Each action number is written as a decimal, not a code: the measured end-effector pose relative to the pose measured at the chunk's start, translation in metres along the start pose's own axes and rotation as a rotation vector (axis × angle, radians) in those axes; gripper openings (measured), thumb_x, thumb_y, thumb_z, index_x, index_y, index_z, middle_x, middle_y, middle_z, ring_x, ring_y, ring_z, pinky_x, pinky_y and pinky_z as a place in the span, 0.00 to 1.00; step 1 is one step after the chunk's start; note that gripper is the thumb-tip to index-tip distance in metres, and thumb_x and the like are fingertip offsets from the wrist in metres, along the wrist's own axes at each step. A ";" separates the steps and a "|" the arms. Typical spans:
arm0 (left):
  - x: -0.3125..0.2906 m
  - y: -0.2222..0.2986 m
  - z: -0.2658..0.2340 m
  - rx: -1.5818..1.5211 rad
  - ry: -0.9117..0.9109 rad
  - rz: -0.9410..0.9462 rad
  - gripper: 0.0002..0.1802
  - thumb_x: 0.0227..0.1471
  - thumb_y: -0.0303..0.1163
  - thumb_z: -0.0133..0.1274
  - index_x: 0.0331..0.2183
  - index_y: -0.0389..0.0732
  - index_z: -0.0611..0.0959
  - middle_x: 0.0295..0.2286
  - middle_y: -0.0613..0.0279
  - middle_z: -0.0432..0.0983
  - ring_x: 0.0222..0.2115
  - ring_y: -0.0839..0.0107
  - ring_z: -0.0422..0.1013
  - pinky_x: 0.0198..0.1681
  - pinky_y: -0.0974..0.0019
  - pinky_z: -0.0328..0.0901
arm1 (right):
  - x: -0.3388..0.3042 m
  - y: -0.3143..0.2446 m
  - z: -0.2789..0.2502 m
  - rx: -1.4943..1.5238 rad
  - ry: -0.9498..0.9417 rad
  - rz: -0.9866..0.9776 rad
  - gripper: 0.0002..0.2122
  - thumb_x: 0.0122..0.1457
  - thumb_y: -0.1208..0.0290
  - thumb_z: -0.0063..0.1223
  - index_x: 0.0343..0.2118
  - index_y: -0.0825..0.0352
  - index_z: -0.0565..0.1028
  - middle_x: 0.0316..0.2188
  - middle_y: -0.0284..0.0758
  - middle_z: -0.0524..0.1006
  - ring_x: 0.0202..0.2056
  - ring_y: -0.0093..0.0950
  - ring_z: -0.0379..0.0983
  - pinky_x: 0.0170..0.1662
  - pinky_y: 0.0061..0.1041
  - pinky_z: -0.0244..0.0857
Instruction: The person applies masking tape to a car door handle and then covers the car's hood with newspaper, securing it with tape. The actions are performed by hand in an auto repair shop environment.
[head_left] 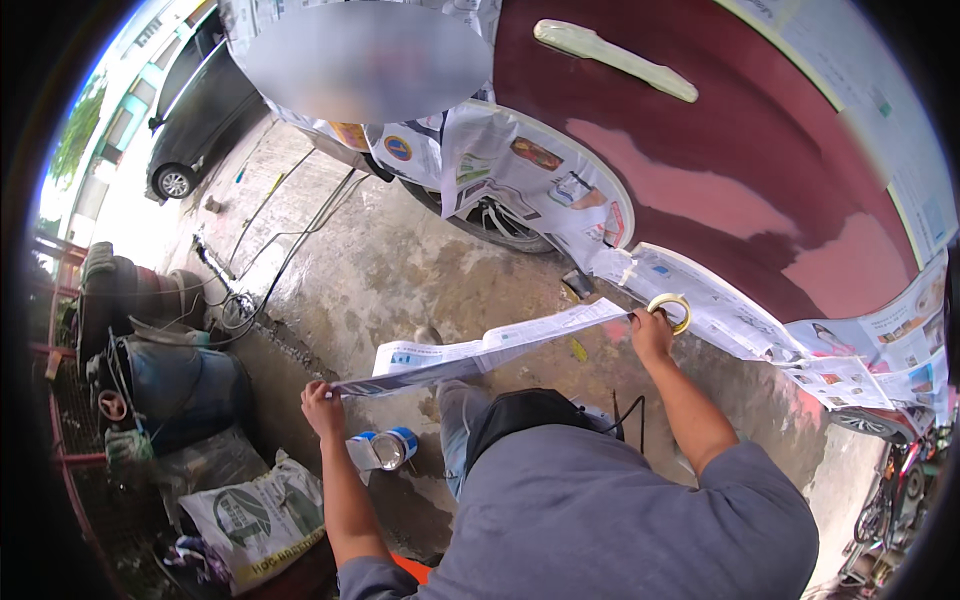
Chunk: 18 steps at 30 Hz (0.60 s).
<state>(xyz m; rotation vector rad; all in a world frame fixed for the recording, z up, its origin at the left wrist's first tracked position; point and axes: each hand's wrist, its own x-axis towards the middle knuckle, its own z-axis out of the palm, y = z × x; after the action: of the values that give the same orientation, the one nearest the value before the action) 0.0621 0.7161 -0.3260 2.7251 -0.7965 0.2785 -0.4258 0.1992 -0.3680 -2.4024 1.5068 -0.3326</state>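
A long strip of newspaper [510, 340] stretches across in front of me, its right end higher than its left. My left hand [321, 408] is closed on its left end, fingers pinched together. At the right end, my right hand [652, 336] is closed around a roll of masking tape [684, 312] and the strip's corner. Just beyond that hand stands a dark red car door [690, 180] with paler pink patches. Newspaper masking [700, 300] runs along the car's lower edge, and its door handle [615, 60] is wrapped in cream tape.
Newspaper partly covers a wheel [495, 220]. Cans [395, 447] stand on the concrete floor [330, 270] near my leg. Along the left are a blue drum [185, 385], a printed sack [255, 520] and loose cables [290, 235]. A grey car [205, 110] is parked farther off.
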 end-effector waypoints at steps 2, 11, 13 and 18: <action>0.070 -0.016 0.043 0.025 -0.034 -0.015 0.09 0.43 0.32 0.69 0.29 0.44 0.86 0.42 0.66 0.80 0.46 0.58 0.73 0.48 0.55 0.66 | 0.011 -0.026 0.023 -0.040 -0.010 0.053 0.09 0.57 0.67 0.60 0.40 0.57 0.84 0.34 0.45 0.80 0.41 0.48 0.77 0.44 0.48 0.71; 0.403 -0.006 0.187 -0.101 -0.125 0.328 0.07 0.49 0.36 0.67 0.32 0.45 0.89 0.43 0.69 0.81 0.47 0.60 0.73 0.50 0.54 0.65 | 0.112 -0.104 0.162 0.046 0.173 0.731 0.06 0.56 0.69 0.63 0.36 0.60 0.86 0.32 0.44 0.84 0.36 0.40 0.83 0.40 0.35 0.74; 0.458 0.006 0.202 -0.106 -0.070 0.426 0.07 0.49 0.36 0.67 0.32 0.46 0.90 0.43 0.69 0.81 0.48 0.60 0.73 0.51 0.54 0.65 | 0.122 -0.119 0.188 0.054 0.251 0.861 0.05 0.55 0.71 0.65 0.35 0.59 0.86 0.30 0.41 0.84 0.34 0.35 0.83 0.39 0.32 0.73; 0.546 0.032 0.255 -0.085 -0.227 0.624 0.07 0.51 0.36 0.66 0.33 0.46 0.91 0.44 0.69 0.81 0.49 0.60 0.72 0.52 0.53 0.65 | 0.127 -0.130 0.229 0.141 0.282 0.743 0.07 0.54 0.69 0.67 0.35 0.63 0.86 0.30 0.38 0.85 0.33 0.33 0.83 0.40 0.31 0.74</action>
<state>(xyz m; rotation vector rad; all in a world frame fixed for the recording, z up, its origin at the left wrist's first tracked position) 0.5230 0.3374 -0.4162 2.3822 -1.6724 0.0537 -0.1846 0.1646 -0.5299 -1.5771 2.2675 -0.5855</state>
